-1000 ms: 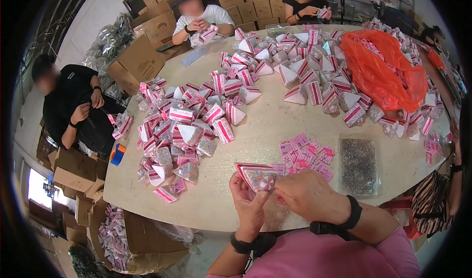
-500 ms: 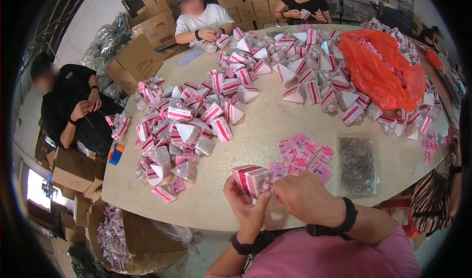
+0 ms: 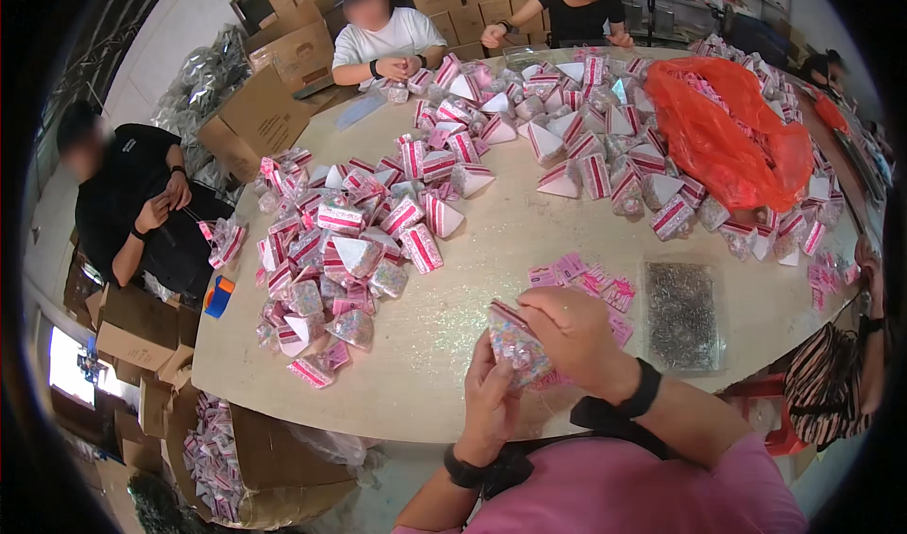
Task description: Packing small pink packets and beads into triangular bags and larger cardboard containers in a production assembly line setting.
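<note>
A cake-slice-shaped item (image 3: 517, 342), with multicoloured speckled sides and a pink-and-white striped edge, is held above the table's near edge. My left hand (image 3: 489, 400) wraps its fingers and thumb round the lower part of it. At its upper right edge, my right hand (image 3: 584, 341) is closed with the fingers bent in; whatever the fingertips pinch is hidden behind the knuckles. Pink printed cards (image 3: 595, 279) lie just beyond my right hand, partly covered by it. To the right of them rests a flat clear bag (image 3: 682, 317) of small dark bits.
Heaps of similar cake-slice items lie at the left (image 3: 345, 251) and far right (image 3: 605, 128) of the table (image 3: 444, 307). A red plastic bag (image 3: 732, 137) tops the right heap. A cardboard box (image 3: 283, 468) stands at lower left. Several people work round the table.
The cake-slice item has turned, showing its speckled side, and moved slightly right in my left hand. My right hand has risen to its upper edge. A far co-worker's hands have spread apart.
</note>
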`<control>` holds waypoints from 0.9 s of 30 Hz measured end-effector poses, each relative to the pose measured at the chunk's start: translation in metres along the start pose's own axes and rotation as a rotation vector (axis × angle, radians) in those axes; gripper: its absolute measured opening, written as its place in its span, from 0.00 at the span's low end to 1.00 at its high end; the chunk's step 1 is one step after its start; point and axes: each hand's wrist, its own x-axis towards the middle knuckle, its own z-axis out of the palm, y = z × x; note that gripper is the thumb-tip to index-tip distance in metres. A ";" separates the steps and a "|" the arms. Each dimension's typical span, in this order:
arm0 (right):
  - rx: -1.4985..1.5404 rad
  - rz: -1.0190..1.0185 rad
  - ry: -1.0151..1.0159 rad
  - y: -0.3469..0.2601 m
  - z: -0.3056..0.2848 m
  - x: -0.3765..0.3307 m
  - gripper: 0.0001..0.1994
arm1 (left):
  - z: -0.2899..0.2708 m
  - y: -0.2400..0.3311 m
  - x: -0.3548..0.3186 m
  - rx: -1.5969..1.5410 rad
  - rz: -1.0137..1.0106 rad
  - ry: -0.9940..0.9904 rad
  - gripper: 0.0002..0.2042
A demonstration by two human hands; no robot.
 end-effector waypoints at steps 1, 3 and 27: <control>-0.032 -0.017 0.015 0.002 0.002 0.000 0.05 | 0.004 0.002 0.000 0.011 -0.026 0.011 0.31; -0.098 -0.051 0.045 0.003 0.005 0.000 0.05 | 0.006 0.002 -0.001 0.032 -0.056 0.010 0.31; -0.253 -0.312 0.167 0.002 0.007 -0.010 0.07 | 0.001 -0.007 -0.004 0.093 0.060 -0.046 0.37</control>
